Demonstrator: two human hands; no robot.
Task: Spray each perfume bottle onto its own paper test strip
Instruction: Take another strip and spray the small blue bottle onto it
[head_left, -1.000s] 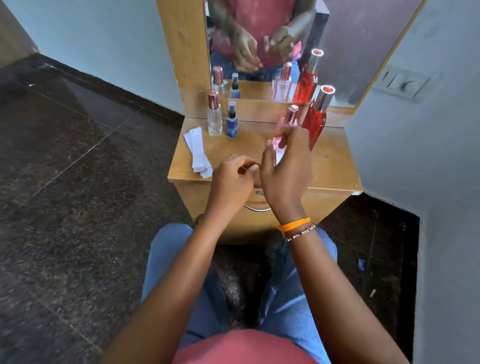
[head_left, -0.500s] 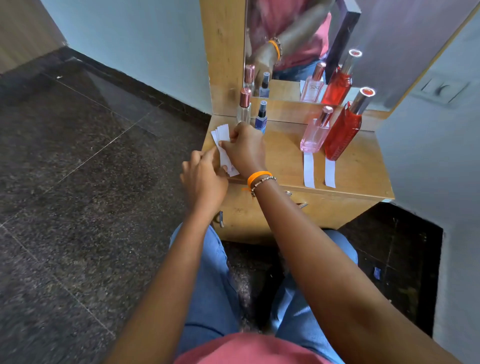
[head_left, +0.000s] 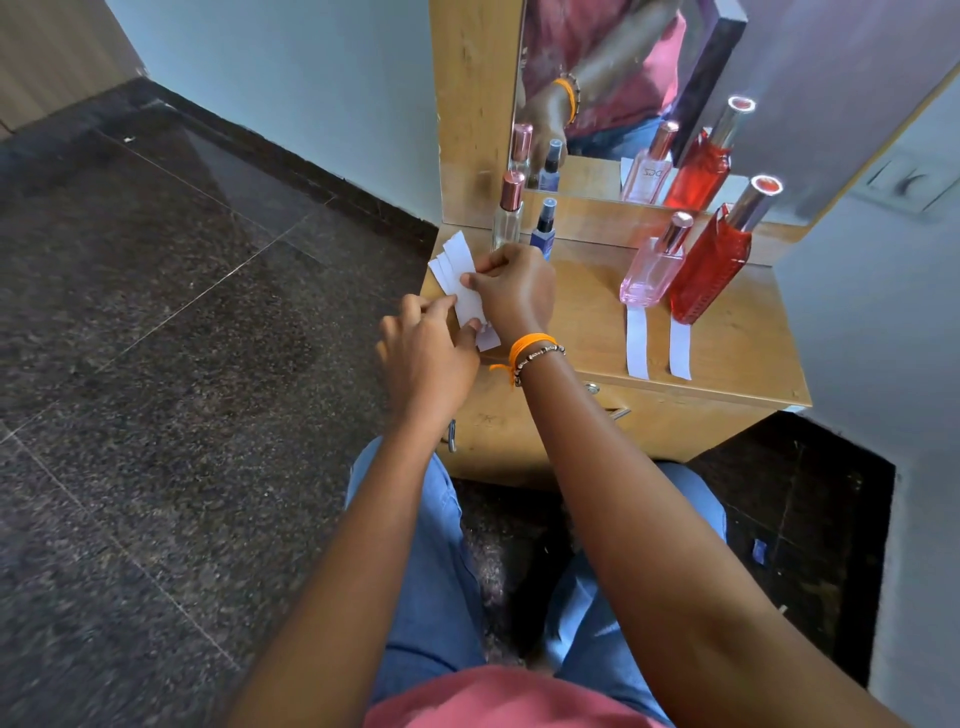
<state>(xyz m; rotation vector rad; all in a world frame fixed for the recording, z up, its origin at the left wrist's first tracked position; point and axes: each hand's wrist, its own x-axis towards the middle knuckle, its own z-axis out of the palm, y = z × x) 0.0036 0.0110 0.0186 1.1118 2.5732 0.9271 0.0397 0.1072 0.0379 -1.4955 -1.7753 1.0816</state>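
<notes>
Seen from the head camera, the person sits facing a small wooden dressing table (head_left: 727, 358) with a mirror (head_left: 613, 78) behind it. Both hands meet at the table's left front corner over a fanned stack of paper strips (head_left: 457, 270). The right hand (head_left: 511, 293), crossed over from the right with an orange thread band and a beaded bracelet on its wrist, has its fingers curled down onto the stack and pinches the top strip between thumb and fingertips. The left hand (head_left: 426, 348) comes in from below, its fingers bent, thumb and forefinger nipping the near end of the same strips; exactly how many strips each hand has hold of cannot be told.

At the back left of the tabletop stand a clear bottle (head_left: 508, 221) with a rose-gold cap and, just beside it on the right, a small blue bottle (head_left: 543, 228) with a dark sprayer. Well apart on the right stand a pink bottle (head_left: 653, 270) and a taller red bottle (head_left: 711, 265) with a silver cap, touching or nearly so. A white strip (head_left: 637, 343) lies flat in front of the pink bottle, and a second strip (head_left: 680, 351) lies in front of the red one, the two parallel and just apart
</notes>
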